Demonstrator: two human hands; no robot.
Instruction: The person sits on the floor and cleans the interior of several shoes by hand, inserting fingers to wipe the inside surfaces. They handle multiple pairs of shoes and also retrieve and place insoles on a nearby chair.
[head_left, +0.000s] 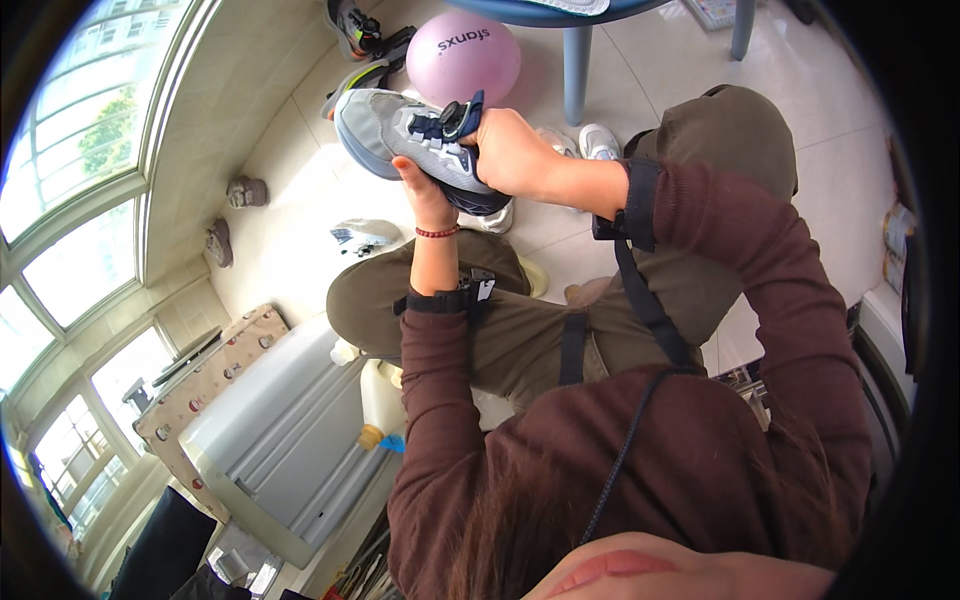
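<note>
A grey and navy sneaker (379, 127) with a dial closure on its tongue is held up before me, its toe towards the window side. My left hand (429, 196) grips it from below, with the thumb along the side of the sole. At the shoe's collar is my right hand (517, 154), its fingers curled and partly inside the opening. What those hidden fingers grasp cannot be made out. Below and left, a matching-looking light sneaker (365, 235) lies on the tiled floor.
A pink balloon (463, 60) rests beyond the shoe, near a blue round stool (576, 75). More sneakers (352, 30) lie along the wall, and white shoes (598, 142) stand near my knee. At left are a white washing machine (277, 420) and a plastic jug (381, 397).
</note>
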